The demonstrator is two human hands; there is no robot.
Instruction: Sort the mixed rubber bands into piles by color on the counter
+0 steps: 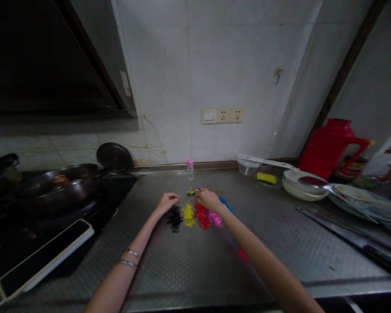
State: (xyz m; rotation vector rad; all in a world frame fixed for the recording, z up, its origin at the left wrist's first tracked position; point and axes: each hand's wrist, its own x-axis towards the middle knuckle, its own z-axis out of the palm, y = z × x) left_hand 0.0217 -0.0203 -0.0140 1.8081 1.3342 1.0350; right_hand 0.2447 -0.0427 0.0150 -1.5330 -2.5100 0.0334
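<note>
Small pieces sorted by colour lie in piles on the metal counter: black, yellow, red, pink and blue, the blue partly behind my right wrist. A small mixed-colour heap lies further back. My left hand hovers above the black pile, thumb and fingers pinched together; anything between them is too small to make out. My right hand is above the red pile beside the mixed heap, its fingers pinched at something pink and tiny. A clear bottle with a pink cap stands behind the heap.
On the left are a phone, a stove with a pan and a round dark lid. To the right are a yellow sponge, stacked bowls, a knife and a red thermos.
</note>
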